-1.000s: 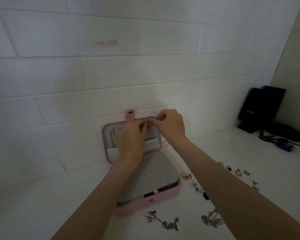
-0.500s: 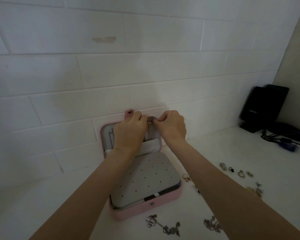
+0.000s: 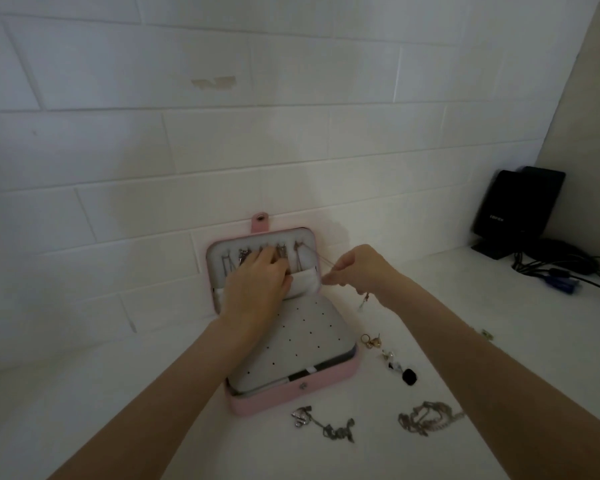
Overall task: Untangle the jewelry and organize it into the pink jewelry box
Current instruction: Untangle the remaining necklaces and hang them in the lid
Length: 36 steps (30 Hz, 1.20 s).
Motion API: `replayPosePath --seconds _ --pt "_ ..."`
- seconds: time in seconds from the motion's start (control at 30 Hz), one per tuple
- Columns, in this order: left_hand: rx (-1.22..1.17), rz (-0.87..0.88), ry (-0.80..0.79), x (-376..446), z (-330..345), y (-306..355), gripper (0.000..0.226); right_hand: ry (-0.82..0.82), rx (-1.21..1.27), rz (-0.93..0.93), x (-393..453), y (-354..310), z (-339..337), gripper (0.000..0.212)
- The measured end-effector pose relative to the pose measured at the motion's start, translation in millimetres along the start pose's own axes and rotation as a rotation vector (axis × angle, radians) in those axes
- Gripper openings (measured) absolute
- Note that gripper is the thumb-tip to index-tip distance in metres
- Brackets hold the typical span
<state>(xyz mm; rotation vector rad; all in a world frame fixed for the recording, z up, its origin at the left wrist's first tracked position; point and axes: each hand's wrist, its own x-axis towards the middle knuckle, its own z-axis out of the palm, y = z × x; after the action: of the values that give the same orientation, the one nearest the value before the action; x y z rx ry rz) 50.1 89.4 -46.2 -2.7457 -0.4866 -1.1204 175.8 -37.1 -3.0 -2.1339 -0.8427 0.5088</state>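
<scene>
The pink jewelry box [image 3: 293, 398] lies open on the white counter, its lid leaning on the tiled wall. Several chains hang from hooks [image 3: 281, 252] in the lid. My left hand [image 3: 257, 289] rests against the lid's pouch, fingers curled at its white elastic edge. To the right of the lid, my right hand [image 3: 354, 271] pinches a thin chain [image 3: 323, 261] that runs up to the rightmost hook; a small pendant [image 3: 364, 301] dangles below that hand. The grey perforated panel [image 3: 309, 344] covers the box base.
Loose jewelry lies right of and in front of the box: gold rings [image 3: 370, 340], small earrings [image 3: 392, 360], a black piece [image 3: 410, 376], and two tangled silver chains [image 3: 323, 424] [image 3: 426, 417]. A black speaker [image 3: 516, 209] and cables [image 3: 568, 268] stand at the back right.
My right hand has drawn away from the top hooks, down and right, pulling the thin chain taut. My left hand has dropped from the hooks to the pouch edge. The camera tilted down.
</scene>
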Motion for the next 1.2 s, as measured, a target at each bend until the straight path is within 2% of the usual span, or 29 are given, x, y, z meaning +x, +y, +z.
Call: replayPosePath --seconds 0.1,0.2,0.3,0.47,0.53,0.6,0.67,0.77,0.87,1.2 --pt "-0.006 -0.021 -0.031 -3.0 -2.2 3.7 0.018 -0.049 -0.108 0.021 -9.7 5.9 -14.8 0.024" --pt "0.017 -0.026 -0.021 -5.5 -2.1 7.3 0.025 -0.004 -0.216 -0.006 -14.5 3.9 -27.3 0.025" --pt "0.023 -0.061 -0.020 -9.7 2.5 11.3 0.025 0.024 -0.038 -0.043 -14.0 -5.3 -36.1 0.019" --pt "-0.141 -0.241 -0.066 -16.2 6.8 20.3 0.007 0.113 0.220 -0.147 -10.9 -31.2 -29.9 0.011" --pt "-0.183 -0.289 -0.102 -16.2 4.8 20.4 0.012 0.134 0.275 -0.162 -7.8 -40.6 -22.0 0.009" --pt "-0.180 -0.265 -0.084 -16.9 2.5 23.1 0.009 0.158 0.288 -0.174 -2.7 -46.4 -12.8 0.003" --pt "-0.121 -0.196 -0.015 -17.8 4.3 25.5 0.006 0.187 0.240 -0.197 3.4 -49.3 -4.0 0.010" --pt "-0.049 -0.117 -0.042 -17.0 2.3 29.8 0.023 0.196 0.122 -0.211 6.3 -50.2 3.8 0.013" --pt "-0.009 -0.116 -0.064 -17.1 2.4 30.0 0.027 0.204 0.061 -0.233 8.4 -47.3 4.2 0.005" --pt "0.040 -0.109 -0.029 -19.5 -0.3 27.8 0.025 0.134 -0.220 -0.305 2.2 -38.0 -3.1 0.014"
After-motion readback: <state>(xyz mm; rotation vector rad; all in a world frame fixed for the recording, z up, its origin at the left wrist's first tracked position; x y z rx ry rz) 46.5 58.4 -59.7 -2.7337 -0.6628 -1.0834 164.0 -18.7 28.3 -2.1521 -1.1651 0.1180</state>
